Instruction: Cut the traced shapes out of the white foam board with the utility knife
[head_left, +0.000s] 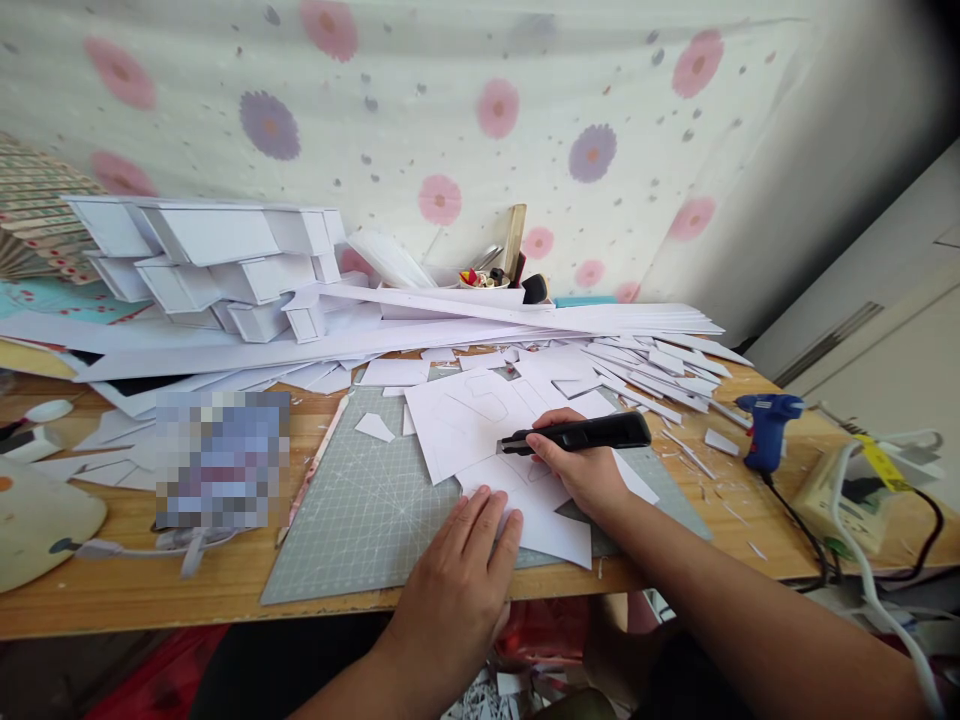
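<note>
My right hand grips a black utility knife, its tip resting on a white sheet of paper with pencilled shapes. My left hand lies flat, fingers spread, pressing the near part of the white paper down. The sheets lie on a grey gridded cutting mat at the front of the wooden table.
White foam-board boxes and long strips pile up at the back. A blue glue gun and a power strip with cables sit at the right. Paper scraps are scattered around. A blurred patch lies at the left.
</note>
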